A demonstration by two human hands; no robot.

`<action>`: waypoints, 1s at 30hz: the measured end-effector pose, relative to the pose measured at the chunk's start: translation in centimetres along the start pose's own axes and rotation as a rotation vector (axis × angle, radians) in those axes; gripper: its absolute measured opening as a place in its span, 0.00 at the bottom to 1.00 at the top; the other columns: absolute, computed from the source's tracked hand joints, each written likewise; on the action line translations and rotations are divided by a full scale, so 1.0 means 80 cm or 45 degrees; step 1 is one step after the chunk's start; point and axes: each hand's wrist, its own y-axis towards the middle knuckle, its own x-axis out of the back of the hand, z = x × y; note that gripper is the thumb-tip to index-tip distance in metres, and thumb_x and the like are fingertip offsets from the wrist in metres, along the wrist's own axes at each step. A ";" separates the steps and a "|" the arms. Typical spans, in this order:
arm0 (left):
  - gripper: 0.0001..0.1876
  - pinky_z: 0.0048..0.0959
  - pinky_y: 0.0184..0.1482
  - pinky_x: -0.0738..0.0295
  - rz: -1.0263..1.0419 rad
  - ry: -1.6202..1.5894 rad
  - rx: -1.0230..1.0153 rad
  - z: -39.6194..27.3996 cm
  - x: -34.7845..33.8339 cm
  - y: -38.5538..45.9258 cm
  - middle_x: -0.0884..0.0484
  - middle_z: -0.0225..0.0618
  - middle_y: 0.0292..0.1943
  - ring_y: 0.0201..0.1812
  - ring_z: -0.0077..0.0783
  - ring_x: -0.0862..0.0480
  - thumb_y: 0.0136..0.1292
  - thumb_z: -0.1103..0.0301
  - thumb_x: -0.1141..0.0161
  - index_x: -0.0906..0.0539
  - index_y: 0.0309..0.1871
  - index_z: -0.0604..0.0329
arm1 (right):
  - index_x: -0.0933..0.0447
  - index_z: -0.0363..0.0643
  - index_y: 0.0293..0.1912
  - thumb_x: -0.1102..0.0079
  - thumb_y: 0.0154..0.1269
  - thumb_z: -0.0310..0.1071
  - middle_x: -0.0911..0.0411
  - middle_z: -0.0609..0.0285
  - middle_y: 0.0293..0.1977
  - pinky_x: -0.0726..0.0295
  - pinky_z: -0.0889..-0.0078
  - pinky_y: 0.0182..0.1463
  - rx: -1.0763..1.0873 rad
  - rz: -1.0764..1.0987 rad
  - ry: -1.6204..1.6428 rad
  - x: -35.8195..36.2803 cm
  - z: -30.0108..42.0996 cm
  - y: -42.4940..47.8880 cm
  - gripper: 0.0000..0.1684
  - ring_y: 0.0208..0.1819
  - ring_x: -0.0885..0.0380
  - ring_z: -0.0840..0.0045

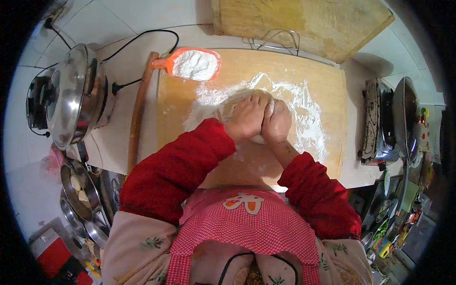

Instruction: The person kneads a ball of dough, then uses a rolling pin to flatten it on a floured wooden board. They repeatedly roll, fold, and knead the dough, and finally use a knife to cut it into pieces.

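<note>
My left hand [250,113] and my right hand [278,121] press together over the middle of a wooden board [249,167]. A pale lump, probably dough, shows a little below them; the hands cover most of it. White flour [306,110] is spread on the board behind and to the right of the hands. At the board's back left corner lies an orange scoop [162,63] filled with flour [196,65]. A wooden rolling pin [140,110] lies along the board's left side, touching or close to the scoop's handle.
A lidded steel pan [76,99] stands at the left, with black cords near it. Steel bowls [80,188] are at the lower left. A gas stove [377,121] and a wok [405,117] stand at the right. Behind the board are a wire rack [278,46] and a wooden panel [302,25].
</note>
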 end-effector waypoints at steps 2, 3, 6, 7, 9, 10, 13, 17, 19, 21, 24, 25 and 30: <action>0.17 0.45 0.48 0.25 0.098 -0.082 0.097 -0.007 0.013 0.007 0.21 0.55 0.46 0.48 0.53 0.20 0.60 0.61 0.46 0.24 0.48 0.64 | 0.23 0.36 0.37 0.55 0.71 0.40 0.23 0.44 0.32 0.27 0.49 0.39 -0.079 0.085 -0.016 0.000 -0.005 0.008 0.18 0.34 0.25 0.48; 0.17 0.46 0.47 0.24 0.134 -0.111 0.103 -0.010 0.021 0.013 0.20 0.54 0.45 0.47 0.53 0.19 0.59 0.62 0.46 0.24 0.46 0.64 | 0.23 0.37 0.37 0.55 0.71 0.41 0.23 0.44 0.32 0.26 0.49 0.39 -0.081 0.089 0.004 0.001 -0.006 0.014 0.18 0.34 0.25 0.48; 0.14 0.46 0.43 0.23 0.183 -0.086 0.131 -0.014 0.027 0.019 0.18 0.53 0.38 0.41 0.53 0.17 0.57 0.64 0.45 0.21 0.41 0.64 | 0.21 0.39 0.36 0.57 0.72 0.44 0.21 0.45 0.32 0.25 0.49 0.39 -0.085 0.074 0.028 0.011 -0.001 0.020 0.21 0.34 0.23 0.49; 0.12 0.47 0.42 0.22 0.164 -0.004 0.149 -0.014 0.026 0.018 0.17 0.53 0.35 0.38 0.54 0.17 0.57 0.65 0.44 0.20 0.39 0.64 | 0.21 0.40 0.35 0.57 0.72 0.45 0.21 0.45 0.31 0.25 0.49 0.38 -0.114 0.092 0.038 0.012 0.000 0.021 0.21 0.34 0.23 0.49; 0.12 0.47 0.42 0.22 0.180 0.062 0.172 -0.018 0.032 0.013 0.17 0.53 0.35 0.38 0.54 0.17 0.56 0.66 0.44 0.20 0.39 0.64 | 0.20 0.40 0.34 0.57 0.72 0.46 0.21 0.44 0.30 0.24 0.49 0.38 -0.171 0.122 0.060 0.013 0.002 0.025 0.23 0.33 0.22 0.49; 0.10 0.46 0.41 0.22 0.122 -0.067 0.175 -0.021 0.032 0.011 0.17 0.53 0.34 0.38 0.54 0.17 0.55 0.67 0.43 0.20 0.37 0.64 | 0.20 0.41 0.33 0.57 0.71 0.49 0.21 0.44 0.29 0.25 0.48 0.38 -0.127 0.044 0.048 0.009 0.001 0.023 0.24 0.32 0.22 0.47; 0.14 0.46 0.42 0.22 0.031 -0.012 0.196 -0.026 0.040 0.007 0.17 0.51 0.34 0.39 0.54 0.17 0.54 0.68 0.42 0.21 0.43 0.64 | 0.21 0.38 0.33 0.55 0.70 0.48 0.21 0.42 0.29 0.25 0.49 0.39 -0.231 0.169 0.098 0.013 0.005 0.037 0.24 0.34 0.23 0.45; 0.27 0.50 0.53 0.28 -0.037 0.078 0.239 -0.047 0.022 -0.026 0.25 0.54 0.54 0.58 0.54 0.25 0.51 0.65 0.37 0.29 0.54 0.65 | 0.23 0.37 0.35 0.52 0.69 0.47 0.21 0.41 0.32 0.25 0.48 0.40 -0.117 0.120 0.210 0.040 0.012 0.014 0.22 0.35 0.23 0.44; 0.31 0.50 0.57 0.33 0.098 -0.088 0.223 -0.061 0.055 -0.054 0.29 0.51 0.57 0.59 0.52 0.28 0.50 0.63 0.37 0.30 0.57 0.67 | 0.24 0.36 0.37 0.51 0.68 0.46 0.22 0.40 0.34 0.26 0.48 0.41 -0.276 0.223 0.240 0.091 0.063 -0.006 0.20 0.37 0.24 0.44; 0.30 0.51 0.58 0.35 -0.062 0.065 0.098 -0.058 0.024 -0.077 0.28 0.49 0.55 0.59 0.50 0.30 0.50 0.66 0.39 0.31 0.58 0.67 | 0.24 0.39 0.40 0.52 0.69 0.45 0.22 0.44 0.38 0.27 0.50 0.45 -0.198 0.148 0.106 0.085 0.070 -0.037 0.19 0.41 0.24 0.47; 0.32 0.54 0.63 0.40 -0.057 0.040 0.063 -0.064 0.016 -0.107 0.32 0.53 0.59 0.64 0.52 0.35 0.52 0.69 0.41 0.35 0.62 0.69 | 0.25 0.40 0.42 0.53 0.69 0.44 0.23 0.47 0.41 0.31 0.51 0.50 0.083 -0.052 0.026 0.059 0.045 -0.082 0.17 0.45 0.27 0.51; 0.33 0.54 0.64 0.42 -0.078 0.104 0.014 -0.063 0.006 -0.123 0.34 0.55 0.61 0.66 0.53 0.37 0.54 0.68 0.42 0.37 0.64 0.70 | 0.25 0.40 0.42 0.53 0.69 0.43 0.24 0.48 0.42 0.32 0.51 0.51 0.148 -0.074 0.031 0.050 0.034 -0.095 0.16 0.46 0.28 0.51; 0.32 0.54 0.70 0.50 -0.082 0.167 -0.121 -0.051 -0.029 -0.137 0.40 0.59 0.67 0.69 0.57 0.42 0.62 0.66 0.49 0.41 0.67 0.72 | 0.26 0.38 0.43 0.55 0.68 0.38 0.27 0.48 0.41 0.36 0.52 0.51 0.286 -0.084 0.000 0.044 0.008 -0.118 0.14 0.46 0.31 0.51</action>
